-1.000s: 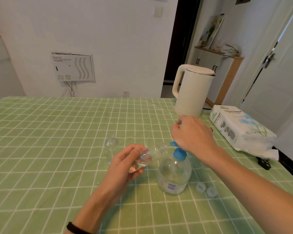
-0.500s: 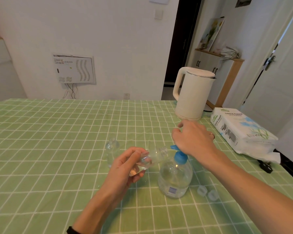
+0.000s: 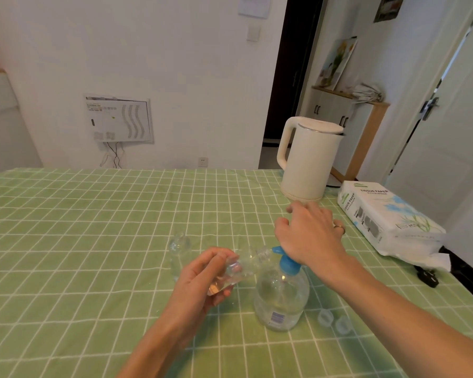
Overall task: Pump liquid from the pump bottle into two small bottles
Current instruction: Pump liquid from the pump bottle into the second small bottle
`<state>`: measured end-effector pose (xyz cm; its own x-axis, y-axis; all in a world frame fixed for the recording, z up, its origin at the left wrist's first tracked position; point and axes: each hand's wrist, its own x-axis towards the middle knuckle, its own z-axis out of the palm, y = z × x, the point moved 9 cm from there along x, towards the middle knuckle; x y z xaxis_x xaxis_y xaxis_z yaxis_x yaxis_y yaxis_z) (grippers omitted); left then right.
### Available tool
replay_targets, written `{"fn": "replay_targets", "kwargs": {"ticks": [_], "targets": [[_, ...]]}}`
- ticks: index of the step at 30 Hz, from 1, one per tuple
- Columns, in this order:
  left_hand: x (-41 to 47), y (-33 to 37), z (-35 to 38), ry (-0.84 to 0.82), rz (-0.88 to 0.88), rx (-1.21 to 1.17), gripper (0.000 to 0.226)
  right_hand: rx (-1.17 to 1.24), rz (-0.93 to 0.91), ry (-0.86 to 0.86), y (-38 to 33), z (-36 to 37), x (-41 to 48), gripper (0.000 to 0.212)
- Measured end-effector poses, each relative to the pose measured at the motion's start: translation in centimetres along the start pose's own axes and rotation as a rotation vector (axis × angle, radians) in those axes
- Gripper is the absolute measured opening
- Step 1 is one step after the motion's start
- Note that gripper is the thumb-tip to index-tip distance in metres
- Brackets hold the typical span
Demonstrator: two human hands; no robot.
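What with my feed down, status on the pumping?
Left hand holds small bottle tilted to the nozzle. Right hand presses pump bottle. Second bottle stands apart, nothing blocking.

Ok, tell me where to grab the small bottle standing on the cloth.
Wrap the body of the standing small bottle below its neck, coming from its left: it stands upright, and the left hand holding the tilted small bottle crowds its right.

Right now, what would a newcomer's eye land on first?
At centre, the right hand rests on the blue top of the pump bottle, while the left hand holds a small bottle tilted at its spout. Behind stands a white kettle, with a tissue pack to its right on the green checked cloth.
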<state>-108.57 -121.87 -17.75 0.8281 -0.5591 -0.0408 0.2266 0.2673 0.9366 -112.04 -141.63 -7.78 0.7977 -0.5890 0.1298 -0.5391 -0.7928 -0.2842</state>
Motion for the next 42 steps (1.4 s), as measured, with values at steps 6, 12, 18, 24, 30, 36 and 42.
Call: {"fn": "replay_targets", "kwargs": {"ticks": [6,12,18,24,30,36,42], "targets": [[0.1,-0.2,-0.1,0.013,-0.006,0.013,0.03,-0.04,-0.052,0.066,-0.8,-1.4,-0.1,0.038],[0.4,-0.4,-0.3,-0.005,0.012,-0.015,0.033,0.013,0.004,-0.006,-0.1,-0.3,0.0,0.035],[0.4,-0.7,-0.1,-0.016,0.006,-0.035,0.031,0.023,0.016,-0.041,0.0,0.3,-0.2,0.037],[0.3,-0.7,0.2,-0.081,0.041,0.0,0.033,0.048,0.019,-0.01,0.0,0.0,-0.3,0.034],[0.3,-0.7,0.1,-0.112,0.121,0.056,0.065,0.062,0.027,0.012,0.2,-0.1,-0.3,0.036],[0.9,-0.9,-0.6,-0.067,0.174,0.045,0.063,0.057,0.013,0.022,0.1,0.0,-0.2,0.036],[1.2,-1.1,-1.0,-0.049,0.2,0.074,0.053,0.067,-0.006,0.053,0.1,-0.4,0.3,0.039]]}}
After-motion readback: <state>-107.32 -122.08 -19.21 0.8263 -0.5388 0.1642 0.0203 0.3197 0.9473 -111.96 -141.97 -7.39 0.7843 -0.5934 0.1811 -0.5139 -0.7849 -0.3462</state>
